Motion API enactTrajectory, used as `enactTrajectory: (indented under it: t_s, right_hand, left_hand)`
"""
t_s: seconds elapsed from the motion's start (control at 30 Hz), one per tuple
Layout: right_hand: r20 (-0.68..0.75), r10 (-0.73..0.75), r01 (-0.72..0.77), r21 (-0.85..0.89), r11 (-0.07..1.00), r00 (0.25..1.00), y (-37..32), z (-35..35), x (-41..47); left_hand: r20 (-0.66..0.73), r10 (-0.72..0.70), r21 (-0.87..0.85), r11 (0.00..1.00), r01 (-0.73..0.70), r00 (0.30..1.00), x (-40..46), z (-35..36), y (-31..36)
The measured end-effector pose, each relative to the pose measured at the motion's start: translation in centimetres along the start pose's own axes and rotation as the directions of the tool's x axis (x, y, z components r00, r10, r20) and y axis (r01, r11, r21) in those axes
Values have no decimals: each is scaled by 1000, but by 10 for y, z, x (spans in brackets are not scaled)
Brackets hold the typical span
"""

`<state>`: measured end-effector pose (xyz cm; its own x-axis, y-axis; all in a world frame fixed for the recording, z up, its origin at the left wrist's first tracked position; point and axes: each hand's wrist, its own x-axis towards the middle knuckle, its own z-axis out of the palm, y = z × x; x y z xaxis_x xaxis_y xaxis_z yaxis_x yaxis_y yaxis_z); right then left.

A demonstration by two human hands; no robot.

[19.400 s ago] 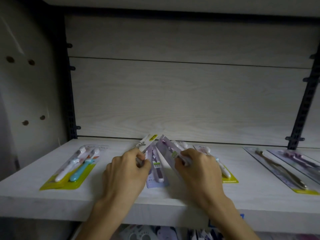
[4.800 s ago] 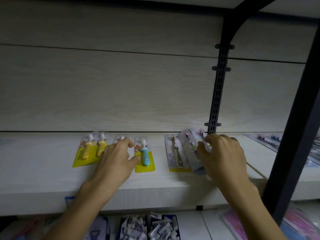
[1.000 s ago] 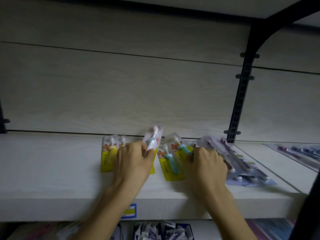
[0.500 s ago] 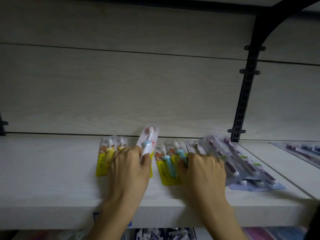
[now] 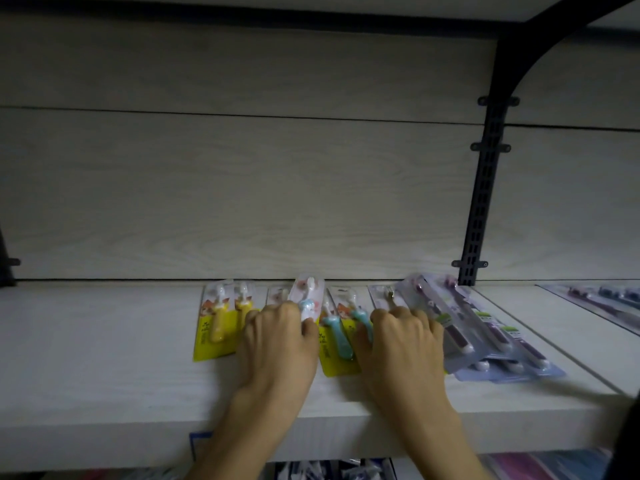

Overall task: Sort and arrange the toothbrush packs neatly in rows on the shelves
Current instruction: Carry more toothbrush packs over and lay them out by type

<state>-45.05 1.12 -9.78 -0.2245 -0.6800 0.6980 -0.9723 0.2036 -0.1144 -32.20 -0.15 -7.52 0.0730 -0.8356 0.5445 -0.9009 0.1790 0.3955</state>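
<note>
the left hand [image 5: 280, 344] lay palm down on the pale wood-grain shelf board [image 5: 104, 358], its fingers curled round a clear blister pack with a single white and light-blue toothbrush [image 5: 307, 299]; the thumb pressed on the pack's right edge, and the pack tilted up off the shelf, its top end sticking out beyond the fingertips toward the back panel. under those fingers a second pack of the same kind showed only its top corner, so how it lay could not be told. just left of the left hand's knuckles lay a yellow card pack holding two yellow-handled toothbrushes [image 5: 218, 323], flat on the board, its right edge hidden under the hand

the right hand [image 5: 403, 344] was also palm down, fingers bent and spread. its thumb rested on a yellow card pack with two teal-handled toothbrushes [image 5: 334, 337], which lay flat between the two hands. beyond its fingertips a pale card pack with a thin brown toothbrush [image 5: 384, 294] poked out; whether the fingers pinched it or only pressed on it could not be told. touching the right side of that hand sat a fanned pile of lilac card packs with dark purple toothbrushes [image 5: 485, 337], overlapping one another and slanting toward the shelf's front edge

behind the pile, well beyond the fingers, a black slotted upright [image 5: 485, 188] ran up the back panel
</note>
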Motion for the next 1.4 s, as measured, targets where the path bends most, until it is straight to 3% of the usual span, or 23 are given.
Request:
enactTrajectory:
  t_s: [0.53,1.13,1.4]
  right_hand:
    - [-78,-73,78,59,995,994,2,4,0]
    - [-87,-86,93,80,992,993,3,4,-1]
    - [-75,-89,93,57,994,993,3,4,-1]
  left_hand:
    - [170,-82,201,978,47,982,-5,1,15]
    - [130,-2,84,996,-9,992,-3,6,3]
    - [137,10,212,976,-39,991,2,0,-1]
